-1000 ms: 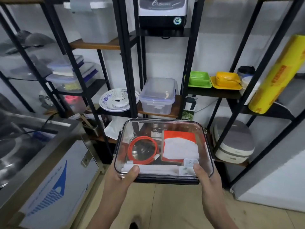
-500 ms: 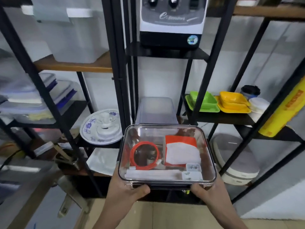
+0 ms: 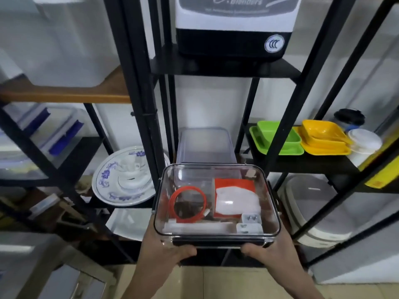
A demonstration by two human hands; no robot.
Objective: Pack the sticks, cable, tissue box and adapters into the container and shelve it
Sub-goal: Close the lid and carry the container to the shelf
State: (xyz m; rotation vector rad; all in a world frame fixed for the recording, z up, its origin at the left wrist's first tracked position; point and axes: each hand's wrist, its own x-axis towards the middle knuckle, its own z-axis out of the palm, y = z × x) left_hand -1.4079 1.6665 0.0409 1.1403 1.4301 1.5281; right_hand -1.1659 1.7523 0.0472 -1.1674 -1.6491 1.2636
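Observation:
I hold a clear lidded container (image 3: 267,190) level in front of a black shelf rack. My left hand (image 3: 166,249) grips its near left corner and my right hand (image 3: 269,253) grips its near right corner. Through the lid I see a coiled orange cable (image 3: 187,203), an orange and white tissue box (image 3: 235,197), two white adapters (image 3: 249,223) and white sticks (image 3: 194,229) along the near wall. The container's far edge hangs just before a frosted plastic box (image 3: 206,145) that sits on the middle shelf.
A blender base (image 3: 233,26) stands on the shelf above. Left of the frosted box lies a blue-patterned plate (image 3: 112,180). Green trays (image 3: 278,141), yellow trays (image 3: 321,139) and white cups (image 3: 362,145) fill the right shelf. A rice cooker (image 3: 319,212) sits low right. Black uprights (image 3: 138,104) flank the bay.
The rack has come much closer and the container has risen toward the middle shelf. Both thumbs have slid from the lid's top down to its near edge.

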